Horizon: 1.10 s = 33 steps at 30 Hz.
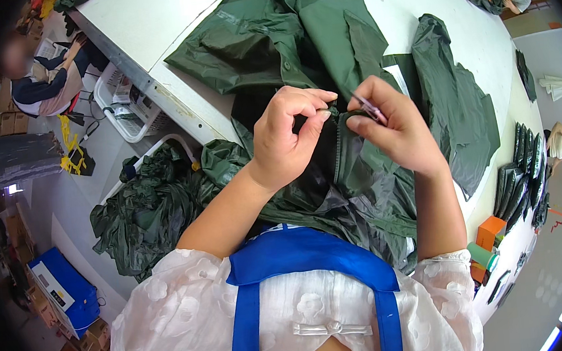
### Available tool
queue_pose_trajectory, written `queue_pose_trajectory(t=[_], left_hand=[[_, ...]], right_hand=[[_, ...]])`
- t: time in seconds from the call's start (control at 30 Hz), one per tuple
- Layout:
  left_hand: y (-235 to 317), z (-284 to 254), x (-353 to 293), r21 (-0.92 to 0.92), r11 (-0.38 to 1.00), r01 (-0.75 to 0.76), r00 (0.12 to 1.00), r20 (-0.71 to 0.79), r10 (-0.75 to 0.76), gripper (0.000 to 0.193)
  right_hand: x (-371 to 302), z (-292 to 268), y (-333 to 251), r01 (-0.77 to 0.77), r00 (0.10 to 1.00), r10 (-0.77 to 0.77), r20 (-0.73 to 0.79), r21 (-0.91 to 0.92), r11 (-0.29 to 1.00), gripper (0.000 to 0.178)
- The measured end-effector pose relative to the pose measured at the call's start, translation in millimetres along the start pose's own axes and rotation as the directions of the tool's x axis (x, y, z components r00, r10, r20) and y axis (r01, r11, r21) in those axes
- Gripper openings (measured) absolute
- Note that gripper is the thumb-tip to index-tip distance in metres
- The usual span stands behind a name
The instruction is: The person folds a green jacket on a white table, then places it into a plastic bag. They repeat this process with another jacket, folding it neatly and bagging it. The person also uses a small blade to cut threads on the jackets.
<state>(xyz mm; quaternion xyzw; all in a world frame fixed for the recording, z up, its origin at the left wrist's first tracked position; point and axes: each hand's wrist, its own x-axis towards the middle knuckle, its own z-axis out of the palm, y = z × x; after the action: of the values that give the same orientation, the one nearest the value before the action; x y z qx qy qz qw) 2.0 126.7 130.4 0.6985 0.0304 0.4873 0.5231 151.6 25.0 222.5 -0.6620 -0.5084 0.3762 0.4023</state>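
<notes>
A dark green raincoat-like garment (328, 21) lies spread over the white table and hangs down in front of me. My left hand (290, 131) pinches a small bit of its dark edge between thumb and fingertips, near the top of a zipper (339, 150). Just to the right, my right hand (397, 125) is closed around small thread snips (372, 110), with the blade end toward the left fingertips. The fingers partly cover the snips, so whether their blades touch the fabric cannot be made out.
Another green garment piece (451, 94) lies to the right on the white table (127, 18). Crumpled green garments (157, 206) fill a container at left, beside a white basket (131, 125). Black folded packs (513, 188) and an orange box (490, 231) sit at right. Other people are seated nearby.
</notes>
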Motion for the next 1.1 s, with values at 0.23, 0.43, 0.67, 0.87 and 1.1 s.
queue_pose_trajectory(t=[0.23,0.43,0.67,0.87,1.1], left_hand=[[5,4,-1,0.104,0.992,-0.070,0.997,0.028,0.067,0.027],[6,0,-2,0.174,0.984,-0.028,0.999,0.047,0.020,0.026],[16,-2,6,0.174,0.977,-0.123,0.986,0.137,0.100,0.028],[17,0,4,0.136,0.978,-0.161,0.980,0.140,0.142,0.031],[25,0,1,0.103,0.994,-0.035,0.965,0.262,0.006,0.026]], right_hand=[[-7,24,24,-0.136,0.986,0.137,-0.096,0.010,0.991,0.018],[-13,25,25,-0.145,0.989,0.145,-0.037,-0.014,0.989,0.014],[-21,16,25,0.005,0.995,0.007,-0.097,0.118,0.993,0.020],[-21,15,21,-0.030,0.997,0.036,-0.061,0.105,0.994,0.021],[-30,30,11,-0.014,0.954,-0.042,-0.297,-0.184,0.983,0.022]])
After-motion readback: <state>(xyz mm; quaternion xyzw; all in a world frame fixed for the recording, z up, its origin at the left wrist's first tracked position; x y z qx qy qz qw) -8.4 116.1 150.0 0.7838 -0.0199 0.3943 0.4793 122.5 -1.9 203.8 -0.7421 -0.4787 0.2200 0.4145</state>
